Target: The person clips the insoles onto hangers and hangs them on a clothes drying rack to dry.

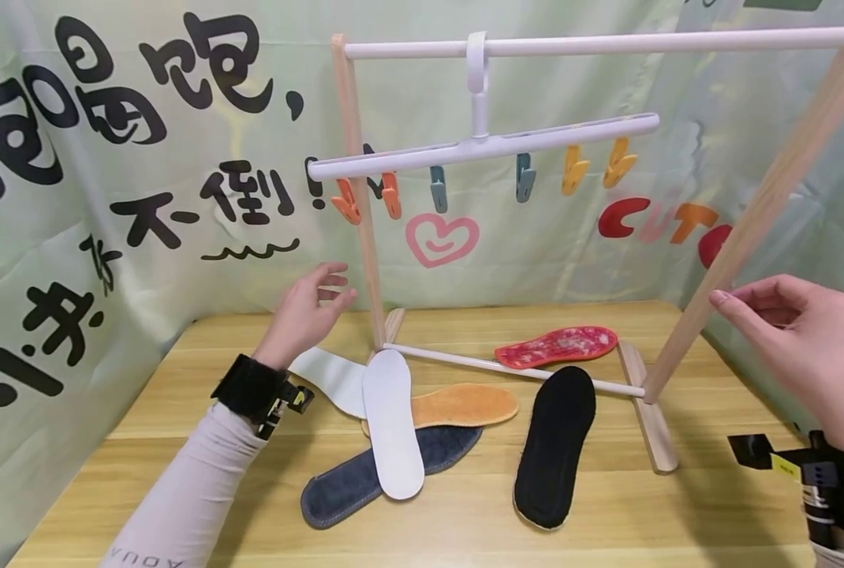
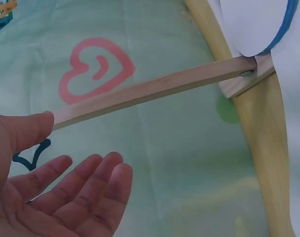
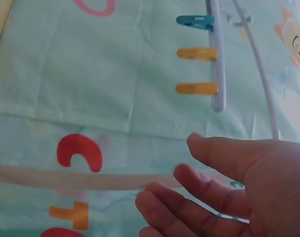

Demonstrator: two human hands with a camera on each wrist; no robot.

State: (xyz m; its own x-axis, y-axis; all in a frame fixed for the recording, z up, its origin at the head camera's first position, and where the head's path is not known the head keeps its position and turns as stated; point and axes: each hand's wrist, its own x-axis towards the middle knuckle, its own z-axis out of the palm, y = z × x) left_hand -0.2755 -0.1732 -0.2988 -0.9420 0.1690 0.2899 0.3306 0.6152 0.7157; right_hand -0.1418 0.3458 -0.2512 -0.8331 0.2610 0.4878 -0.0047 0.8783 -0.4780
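Note:
My left hand hovers beside the left wooden post of a drying rack, fingers spread and holding nothing. In the left wrist view its palm faces the post with a wide gap between thumb and fingers. By the right post is my right hand, fingers loosely bent around nothing. A hanger with orange, blue and yellow clips hangs from the rack's top bar. Below lie insoles: a white one across a dark grey one and an orange one, and a black one.
Another white insole lies partly under the front white one. A red patterned insole sits behind the rack's low white bar. The wooden table ends at a printed cloth backdrop.

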